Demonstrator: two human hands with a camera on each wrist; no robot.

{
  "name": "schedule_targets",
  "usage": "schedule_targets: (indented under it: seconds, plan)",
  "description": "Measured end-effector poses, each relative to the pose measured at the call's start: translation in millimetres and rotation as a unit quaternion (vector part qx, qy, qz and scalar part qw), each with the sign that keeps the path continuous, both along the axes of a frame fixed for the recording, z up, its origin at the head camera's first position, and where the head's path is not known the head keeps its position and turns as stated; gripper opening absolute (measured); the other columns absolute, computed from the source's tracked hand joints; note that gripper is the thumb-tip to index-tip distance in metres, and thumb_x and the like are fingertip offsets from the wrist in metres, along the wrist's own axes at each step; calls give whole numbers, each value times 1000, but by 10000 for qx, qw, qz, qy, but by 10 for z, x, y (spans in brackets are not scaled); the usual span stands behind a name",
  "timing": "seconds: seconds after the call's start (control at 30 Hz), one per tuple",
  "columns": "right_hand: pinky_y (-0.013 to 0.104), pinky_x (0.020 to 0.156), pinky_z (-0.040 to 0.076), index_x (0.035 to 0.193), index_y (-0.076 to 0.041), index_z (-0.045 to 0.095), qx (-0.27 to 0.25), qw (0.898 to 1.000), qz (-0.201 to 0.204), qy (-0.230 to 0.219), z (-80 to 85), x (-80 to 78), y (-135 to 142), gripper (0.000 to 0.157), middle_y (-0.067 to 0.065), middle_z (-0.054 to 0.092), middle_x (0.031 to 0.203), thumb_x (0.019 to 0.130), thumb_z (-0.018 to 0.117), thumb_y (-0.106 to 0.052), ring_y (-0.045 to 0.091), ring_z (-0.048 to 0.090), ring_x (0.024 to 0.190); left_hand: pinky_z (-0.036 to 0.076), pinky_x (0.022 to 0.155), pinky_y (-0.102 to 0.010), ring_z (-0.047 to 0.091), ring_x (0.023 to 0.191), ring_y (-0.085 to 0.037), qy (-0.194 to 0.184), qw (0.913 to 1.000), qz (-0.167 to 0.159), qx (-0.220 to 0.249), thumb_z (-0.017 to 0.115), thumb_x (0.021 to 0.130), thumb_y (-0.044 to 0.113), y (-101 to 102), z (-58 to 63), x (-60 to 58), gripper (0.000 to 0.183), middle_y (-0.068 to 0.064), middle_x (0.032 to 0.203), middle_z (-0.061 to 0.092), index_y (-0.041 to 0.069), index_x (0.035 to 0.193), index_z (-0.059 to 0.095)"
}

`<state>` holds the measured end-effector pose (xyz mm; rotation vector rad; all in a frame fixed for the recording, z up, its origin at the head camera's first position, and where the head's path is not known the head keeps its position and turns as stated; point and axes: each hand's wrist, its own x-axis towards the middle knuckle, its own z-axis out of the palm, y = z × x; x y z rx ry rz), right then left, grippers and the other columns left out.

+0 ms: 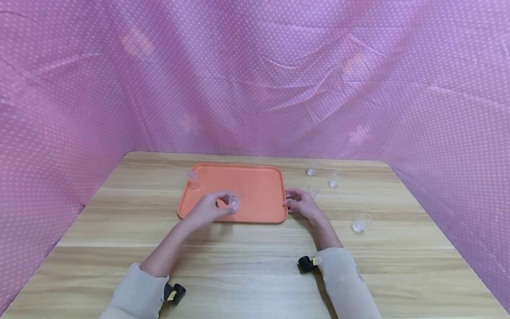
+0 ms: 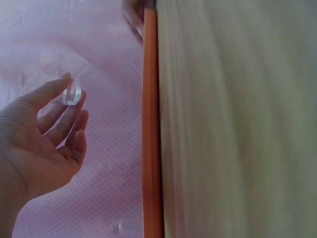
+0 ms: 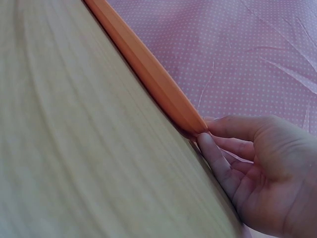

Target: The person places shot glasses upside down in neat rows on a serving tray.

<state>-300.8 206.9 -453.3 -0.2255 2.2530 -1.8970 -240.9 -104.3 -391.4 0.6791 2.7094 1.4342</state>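
In the head view my left hand [image 1: 207, 207] pinches a small clear cup [image 1: 234, 203] between thumb and fingers, above the orange tray [image 1: 255, 186]. The left wrist view shows the cup [image 2: 73, 93] at the tips of the thumb and index finger, the other fingers loosely bent. My right hand [image 1: 303, 204] is at the tray's right side. In the right wrist view its thumb and index finger pinch the tray's near corner [image 3: 190, 124]. Another clear cup [image 1: 193, 177] stands at the tray's far left corner.
Right of the tray, several more clear cups are on the wooden table [image 1: 255, 270]: two toward the back [image 1: 311, 171], one just behind the right hand [image 1: 314, 191] and one nearer the front right [image 1: 360, 223]. A pink dotted cloth [image 1: 255, 88] hangs around the table.
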Motion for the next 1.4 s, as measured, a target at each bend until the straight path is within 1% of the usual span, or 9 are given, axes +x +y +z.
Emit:
schedule_targets:
  seconds: [0.17, 0.33, 0.47, 0.57, 0.67, 0.83, 0.93, 1.17, 1.4]
  plan:
    - [31, 70, 55, 128, 9, 44, 35, 10000, -22, 46, 4, -8, 3, 47, 23, 52, 109, 84, 60, 4, 17, 58, 80, 44, 70, -32, 53, 88, -22, 33, 9998, 180, -43, 72, 79, 18, -85, 32, -105, 28, -2, 91, 61, 6, 103, 64]
    - [31, 70, 55, 128, 9, 44, 55, 10000, 0, 63, -2, -12, 5, 47, 22, 52, 109, 84, 60, 3, 17, 58, 80, 44, 70, -32, 55, 88, -24, 296, 9991, 289, 126, 74, 77, 12, -190, -22, -233, 28, -5, 90, 63, 2, 102, 65]
    - [32, 71, 55, 129, 12, 41, -18, 9999, 113, 53, 48, 19, -8, 48, 27, 50, 111, 85, 59, 5, 17, 59, 80, 44, 73, -38, 55, 85, -25, 445, 9977, 295, 417, 75, 76, 9, -294, -68, -326, 29, -9, 91, 65, -3, 101, 65]
    - [32, 70, 55, 128, 12, 42, -48, 9999, 116, 37, 47, 16, -9, 48, 28, 50, 112, 85, 59, 5, 17, 59, 80, 44, 75, -41, 56, 83, -26, 443, 9968, 373, 545, 74, 76, 8, -369, -89, -383, 30, -12, 92, 65, -5, 101, 64]
    - [31, 70, 55, 128, 10, 43, -43, 10000, 51, 67, -21, -26, 4, 48, 26, 51, 111, 84, 61, 3, 16, 59, 80, 45, 75, -38, 56, 82, -26, 438, 9962, 534, 533, 75, 76, 7, -427, -112, -431, 30, -14, 92, 64, -6, 101, 64]
    - [31, 70, 55, 128, 10, 43, -61, 10000, 34, 32, -21, -33, 4, 48, 26, 50, 113, 84, 61, 4, 16, 59, 81, 46, 73, -26, 55, 83, -26, 375, 9952, 730, 526, 74, 77, 6, -509, -135, -486, 32, -15, 92, 62, -8, 103, 63]
    - [32, 71, 55, 129, 11, 42, -109, 9999, 50, -51, 13, -16, 2, 49, 28, 49, 114, 84, 60, 5, 15, 59, 81, 46, 71, -21, 55, 84, -25, 429, 9944, 830, 489, 73, 77, 6, -550, -138, -519, 33, -15, 92, 61, -9, 105, 62]
    - [34, 72, 54, 129, 15, 38, -73, 9998, 180, -66, 129, 51, -22, 48, 33, 47, 116, 85, 57, 8, 20, 58, 83, 45, 71, -27, 55, 84, -26, 352, 9928, 1084, 368, 73, 79, 11, -636, -149, -600, 32, -16, 95, 64, -5, 105, 63]
    - [30, 69, 55, 129, 10, 43, -48, 10000, 51, -19, 17, -5, 11, 48, 26, 51, 112, 84, 60, 5, 15, 58, 80, 45, 74, -32, 53, 88, -28, 91, 9905, 1344, 264, 69, 83, 17, -685, -126, -645, 33, -17, 100, 62, -4, 109, 62]
